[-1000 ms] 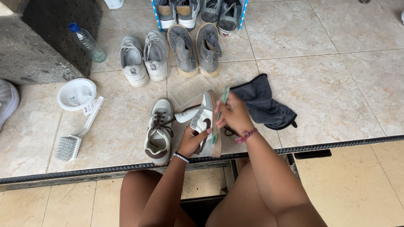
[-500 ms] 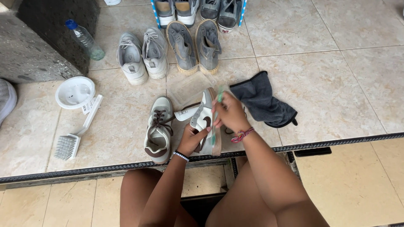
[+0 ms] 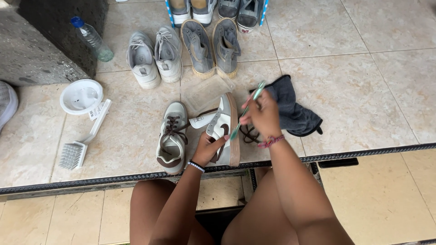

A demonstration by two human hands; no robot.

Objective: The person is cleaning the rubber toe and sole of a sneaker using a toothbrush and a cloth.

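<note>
Sneaker (image 3: 223, 129) at frame centre, tipped on its side on the tiled floor (image 3: 354, 100), left hand (image 3: 210, 149) clenched around its stiff upper, the surest grip. Right hand (image 3: 261, 115) pinches a light green toothbrush (image 3: 246, 110) against the firm sole edge.

The top edge cuts off the row of four shoes between blue rack posts (image 3: 218, 9), leaving only their toes in view. A pale grey mesh shoe (image 3: 7, 104) is sliced by the left edge. The right hand (image 3: 261, 115) covers the middle of the thin green brush (image 3: 245, 111), and its bristle end is too small to make out. The left hand (image 3: 209, 147) hides part of the white and brown platform sneaker (image 3: 225, 129). A dark grey cloth (image 3: 295, 113) lies partly behind the right hand.
</note>
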